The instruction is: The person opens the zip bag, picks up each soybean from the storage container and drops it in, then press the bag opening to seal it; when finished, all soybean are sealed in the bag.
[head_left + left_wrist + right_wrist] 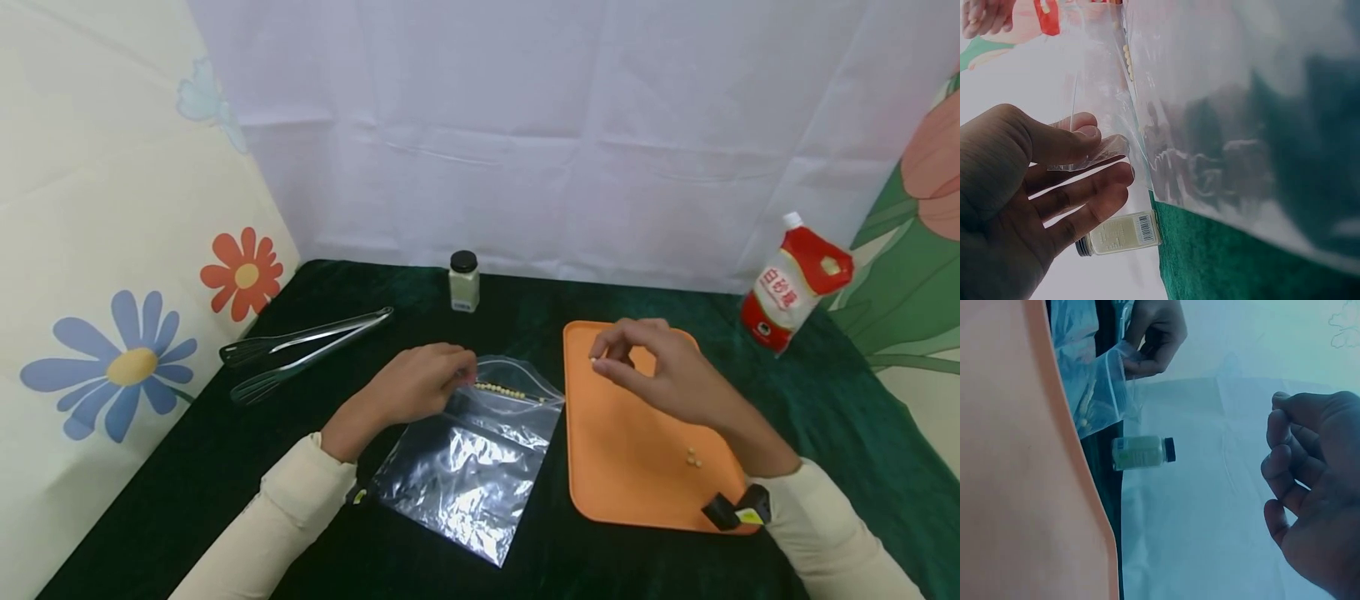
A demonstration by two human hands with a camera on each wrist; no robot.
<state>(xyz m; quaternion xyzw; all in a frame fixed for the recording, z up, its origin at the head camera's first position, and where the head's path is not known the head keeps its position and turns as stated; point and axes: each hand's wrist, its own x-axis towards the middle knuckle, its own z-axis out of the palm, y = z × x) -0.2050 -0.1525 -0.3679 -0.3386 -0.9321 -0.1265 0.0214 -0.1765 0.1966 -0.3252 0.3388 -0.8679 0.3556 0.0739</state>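
Note:
My left hand (422, 382) pinches the mouth of a clear zip bag (472, 475) lying on the dark green cloth. In the left wrist view, thumb and fingers grip the film (1107, 150) and hold the mouth raised. Small round yellow beans (506, 390), like soybeans, lie in a row inside near the opening. My right hand (671, 379) is above the orange board (622, 467), pinching one small pale bean (595, 360) between thumb and forefinger. A few loose beans (693, 458) sit on the board, below the right wrist.
A black-capped jar (464, 283) stands behind the bag. Metal tongs (311, 346) lie at the left. At the back right stands a red and white sugar pouch (791, 287), leaning. A white cloth backdrop (525, 167) closes off the rear.

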